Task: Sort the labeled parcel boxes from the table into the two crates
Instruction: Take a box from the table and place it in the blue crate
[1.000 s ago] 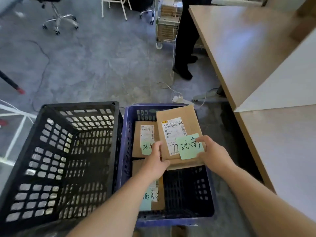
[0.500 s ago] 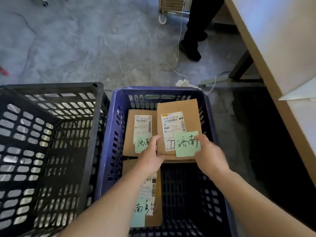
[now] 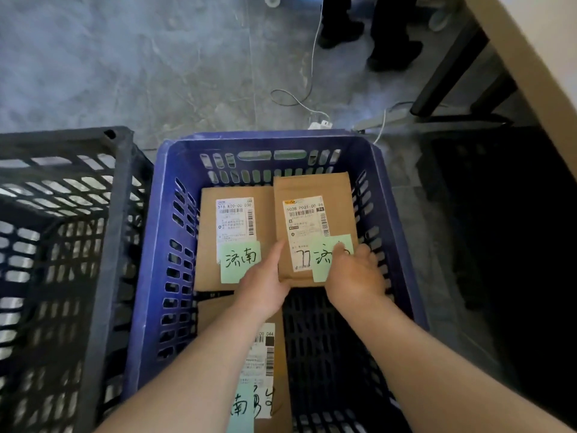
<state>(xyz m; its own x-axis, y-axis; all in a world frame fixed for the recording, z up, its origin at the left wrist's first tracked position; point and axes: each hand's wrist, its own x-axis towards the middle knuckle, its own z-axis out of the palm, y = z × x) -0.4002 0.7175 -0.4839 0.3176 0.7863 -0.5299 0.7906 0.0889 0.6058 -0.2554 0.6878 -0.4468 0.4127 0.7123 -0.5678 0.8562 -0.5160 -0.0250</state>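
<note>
**Both hands hold a parcel inside the blue crate**

Nearest the person, under the left forearm, a box [image 3: 268, 364] with a white label and a green note lies on the floor of the blue crate [image 3: 402, 232]. Beyond it, the left hand [image 3: 265, 285] and right hand [image 3: 352, 276] form the grip on the near edge of a cardboard parcel [image 3: 312, 220]: left thumb on its left side, right fingers closed over its green note [image 3: 331, 257]. The parcel sits low in the crate's far right part. Just left of the grip, touching the parcel's side, lies another box [image 3: 232, 232] with its own green note. Well left of the grip stands the black crate [image 3: 109, 245]. Beyond the blue crate, a white cable [image 3: 299, 98] runs across the grey floor [image 3: 125, 64], and the surface [image 3: 530, 45] edge shows far right.
</note>
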